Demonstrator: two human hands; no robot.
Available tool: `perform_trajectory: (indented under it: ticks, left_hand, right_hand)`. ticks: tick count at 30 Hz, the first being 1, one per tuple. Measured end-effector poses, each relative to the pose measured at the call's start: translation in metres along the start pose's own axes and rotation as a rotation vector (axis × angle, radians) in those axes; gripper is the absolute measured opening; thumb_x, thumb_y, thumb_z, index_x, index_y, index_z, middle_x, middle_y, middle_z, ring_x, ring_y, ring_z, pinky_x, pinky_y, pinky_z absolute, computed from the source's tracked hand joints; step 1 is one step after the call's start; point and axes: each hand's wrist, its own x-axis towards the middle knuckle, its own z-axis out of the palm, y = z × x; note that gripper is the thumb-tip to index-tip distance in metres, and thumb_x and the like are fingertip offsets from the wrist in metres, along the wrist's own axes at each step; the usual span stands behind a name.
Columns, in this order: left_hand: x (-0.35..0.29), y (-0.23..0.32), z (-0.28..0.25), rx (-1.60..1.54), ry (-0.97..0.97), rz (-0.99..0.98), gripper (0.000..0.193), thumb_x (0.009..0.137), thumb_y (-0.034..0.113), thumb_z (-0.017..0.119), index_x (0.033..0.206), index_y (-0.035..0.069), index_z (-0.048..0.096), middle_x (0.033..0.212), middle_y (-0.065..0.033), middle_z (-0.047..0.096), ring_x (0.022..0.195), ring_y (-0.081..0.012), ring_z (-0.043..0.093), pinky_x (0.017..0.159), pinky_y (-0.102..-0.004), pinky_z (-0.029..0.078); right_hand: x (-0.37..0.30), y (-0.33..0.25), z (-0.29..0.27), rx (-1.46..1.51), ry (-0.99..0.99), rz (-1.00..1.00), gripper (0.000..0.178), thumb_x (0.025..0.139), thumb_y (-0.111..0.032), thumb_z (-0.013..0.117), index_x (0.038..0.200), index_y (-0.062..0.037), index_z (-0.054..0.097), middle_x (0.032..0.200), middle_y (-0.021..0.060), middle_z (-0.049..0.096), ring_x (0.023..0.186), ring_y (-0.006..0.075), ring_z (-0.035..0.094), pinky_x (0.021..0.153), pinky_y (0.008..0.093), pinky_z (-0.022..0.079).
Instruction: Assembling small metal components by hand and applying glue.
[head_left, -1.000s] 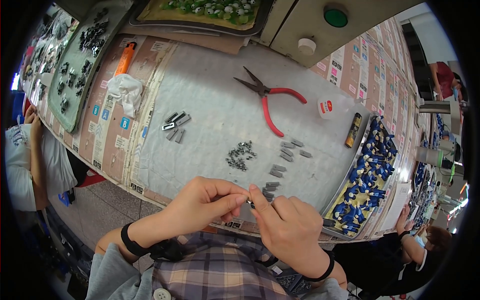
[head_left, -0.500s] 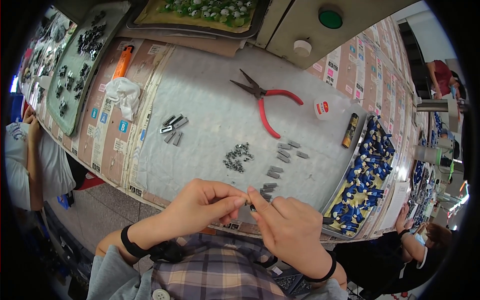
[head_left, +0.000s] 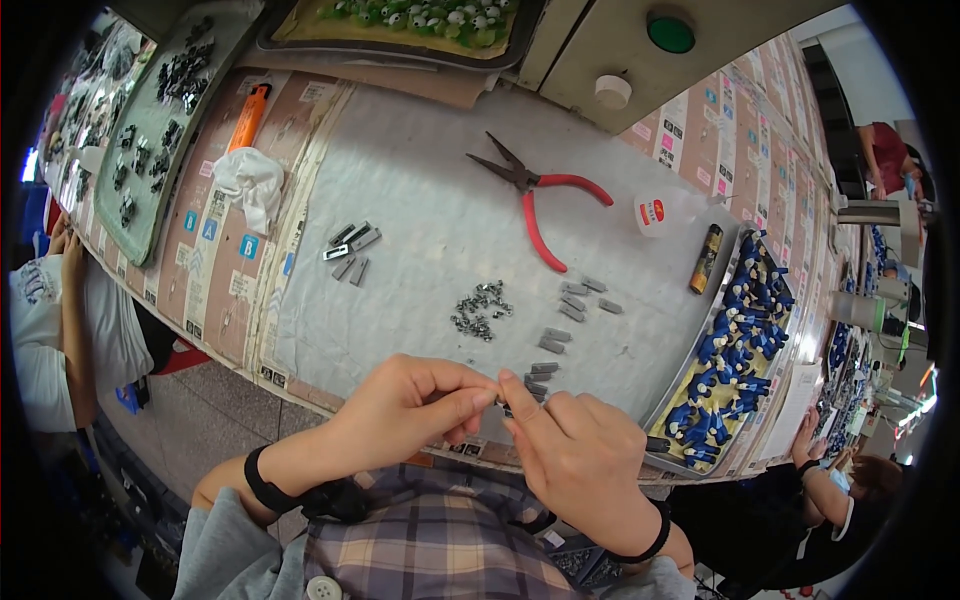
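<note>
Left hand (head_left: 430, 400): grip closed, thumb and forefinger pinched on a tiny part (head_left: 500, 401), mostly hidden, above the near edge of the desk (head_left: 230, 300). Right hand (head_left: 585, 450): fingers curled, tips meeting the left; cannot tell its share of the hold.

Desk covering: pinkish-brown printed sheeting; blue squares with single white letters, pink tags, blocks of print too small to read. Over it, a pale grey sheet (head_left: 420, 190).

On the sheet:
– pliers (head_left: 530, 182), red handles, tips parted;
– squat white bottle (head_left: 651, 214), red-and-white label;
– heap of small metal bits (head_left: 481, 310);
– grey blocks (head_left: 574, 300) in loose groups.

To the right: dark cylinder (head_left: 706, 260), gold-toned print; tray (head_left: 668, 383) of blue figures (head_left: 735, 340).

To the left: orange-handled tool (head_left: 250, 117), white cloth (head_left: 252, 187), green tray (head_left: 145, 237) of dark pieces.

Behind: beige cabinet (head_left: 570, 60), green button (head_left: 670, 32), white knob (head_left: 612, 92).

Room: grey tiled floor (head_left: 240, 405); other people either side.
</note>
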Motion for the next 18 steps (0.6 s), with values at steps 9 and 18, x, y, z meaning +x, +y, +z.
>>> perform_trajectory:
  ticks: [9,18]
  left_hand:
    - [0.0016,-0.0035,-0.0016,-0.032,-0.005,0.012,0.02,0.087,0.012,0.053,0.097,-0.002,0.061,0.067,-0.0012,0.057,0.059,-0.0057,0.052,0.052,-0.0181,0.043]
    - [0.0013,-0.0033,-0.0025,0.011,0.001,0.029,0.02,0.087,0.016,0.053,0.098,0.001,0.062,0.066,0.0009,0.056,0.059,-0.0038,0.051,0.052,-0.0173,0.043]
  right_hand:
    - [-0.0023,0.0022,0.0083,-0.097,0.094,-0.037,0.032,0.069,-0.017,0.064,0.101,-0.0124,0.064,0.057,-0.0021,0.032,0.046,0.0096,0.037,0.04,0.0223,0.028]
    - [-0.0004,0.0072,0.0027,0.122,0.001,0.031,0.037,0.069,-0.019,0.065,0.105,-0.0118,0.062,0.057,-0.0014,0.038,0.047,0.0111,0.042,0.042,0.0239,0.035]
